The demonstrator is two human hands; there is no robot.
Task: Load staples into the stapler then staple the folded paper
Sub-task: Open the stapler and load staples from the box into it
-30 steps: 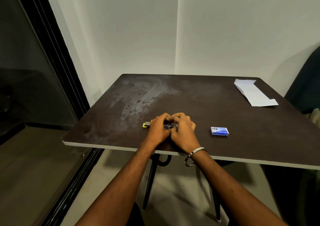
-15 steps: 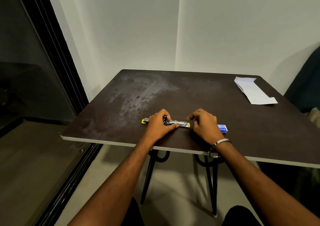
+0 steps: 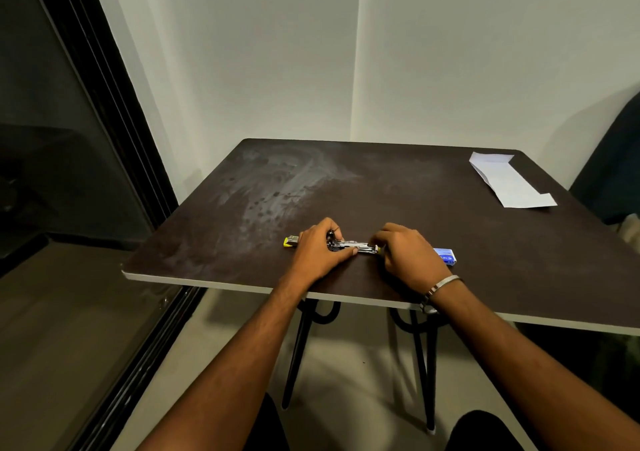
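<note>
stapler (image 3: pixel 351 245) opened flat on table (image 3: pixel 450 236), gripped by left hand (image 3: pixel 317 251) and right hand (image 3: pixel 408 255)

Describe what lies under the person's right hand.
The right hand covers the stapler's right end and part of the blue staple box. Whether it holds staples is hidden.

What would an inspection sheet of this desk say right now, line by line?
Surface: dark table, pale smears at its far left.
Job's things: stapler opened out flat near the front edge; staple box to its right; folded paper at the far right corner, untouched.
Clutter: nothing seen.
Hands: left hand grips the stapler's hinge end; right hand holds its other end, fingers curled.
Cables: nothing seen.
Surroundings: white wall corner, dark glass door on the left, dark seat on the right.
</note>
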